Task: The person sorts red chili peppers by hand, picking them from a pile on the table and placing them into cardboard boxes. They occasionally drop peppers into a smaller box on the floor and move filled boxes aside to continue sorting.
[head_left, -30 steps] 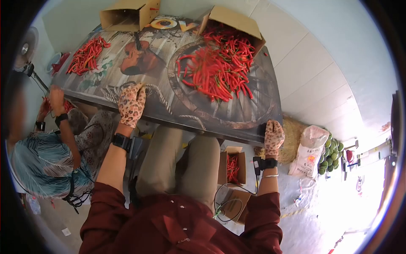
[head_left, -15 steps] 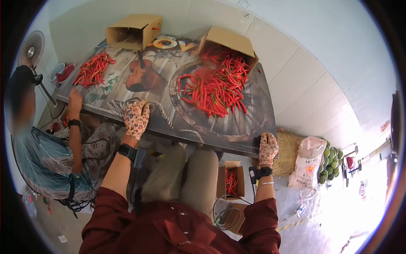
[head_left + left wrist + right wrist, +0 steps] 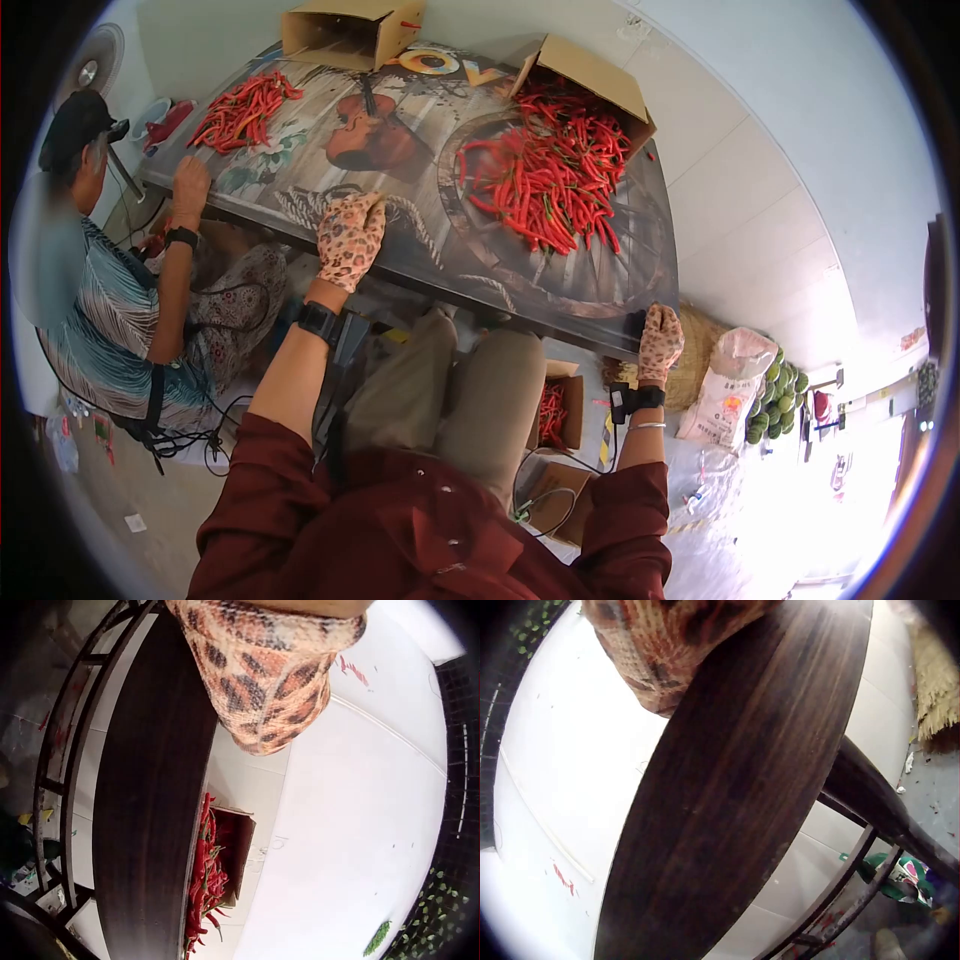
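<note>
At the front edge of the table, the left hand rests in a spotted glove, its fingers loosely bent. The right hand, gloved alike, rests at the table's near right corner. Nothing shows in either hand. In the left wrist view the left glove hangs above the dark table edge; its fingertips are hidden. The right glove lies against the edge in the right wrist view. Beyond the hands lies a large heap of red chillies.
One carton lies on its side behind the heap, another farther left. A smaller chilli pile is at the table's left end, beside a seated person. On the floor stand a chilli box and a sack.
The head view has shifted, but both gloved hands stay at the table edge. The seated person's hand has come up to the edge, and that person's capped head is now in view.
</note>
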Motion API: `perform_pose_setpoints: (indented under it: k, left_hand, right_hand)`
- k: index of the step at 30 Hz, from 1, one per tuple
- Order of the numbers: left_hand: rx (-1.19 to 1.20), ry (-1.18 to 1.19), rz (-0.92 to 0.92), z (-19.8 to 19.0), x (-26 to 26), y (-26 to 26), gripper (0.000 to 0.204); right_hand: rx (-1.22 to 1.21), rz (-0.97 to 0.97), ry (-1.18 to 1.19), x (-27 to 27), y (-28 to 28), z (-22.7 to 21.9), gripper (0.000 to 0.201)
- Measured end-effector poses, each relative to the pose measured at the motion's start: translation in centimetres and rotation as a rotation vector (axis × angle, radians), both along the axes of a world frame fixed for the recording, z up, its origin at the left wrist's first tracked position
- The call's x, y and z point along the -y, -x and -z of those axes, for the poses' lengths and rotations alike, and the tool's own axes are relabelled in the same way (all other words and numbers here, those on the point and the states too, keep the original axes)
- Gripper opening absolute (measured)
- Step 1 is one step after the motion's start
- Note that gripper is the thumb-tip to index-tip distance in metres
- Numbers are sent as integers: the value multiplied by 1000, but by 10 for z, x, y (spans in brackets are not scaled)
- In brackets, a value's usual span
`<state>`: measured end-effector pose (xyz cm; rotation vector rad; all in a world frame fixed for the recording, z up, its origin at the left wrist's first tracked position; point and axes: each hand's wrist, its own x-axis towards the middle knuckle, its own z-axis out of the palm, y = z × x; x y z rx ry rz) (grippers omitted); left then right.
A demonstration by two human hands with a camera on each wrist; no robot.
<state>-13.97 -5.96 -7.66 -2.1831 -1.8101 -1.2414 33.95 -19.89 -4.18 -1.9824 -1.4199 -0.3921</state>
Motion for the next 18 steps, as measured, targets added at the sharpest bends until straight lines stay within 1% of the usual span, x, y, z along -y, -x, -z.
perform_pose_setpoints:
  k: [2,6,8,10,14,16,18]
  left_hand:
    - [-7,3,-8,2,-1,1,29]
    - [-11,-5,4,2,-1,1,29]
    - [-15,-20,3,0,1,0,29]
    - [-2,-12,8,-4,3,-1,29]
    - [-10,-36,21,6,0,3,29]
    - [53,-18,54,11,-3,5,29]
    - [46,13,41,-2,3,1,29]
  right_hand:
    - [-91,56,39,1,6,-7,26]
    - [-69,96,64,2,3,-6,26]
    - [-23,46,-12,1,1,-3,27]
    - [-43,45,-13,1,1,-2,27]
    - [-33,38,-29,0,-1,0,27]
    - [-18,35,-28,-1,-3,1,27]
    - [-4,37,-28,1,-2,2,28]
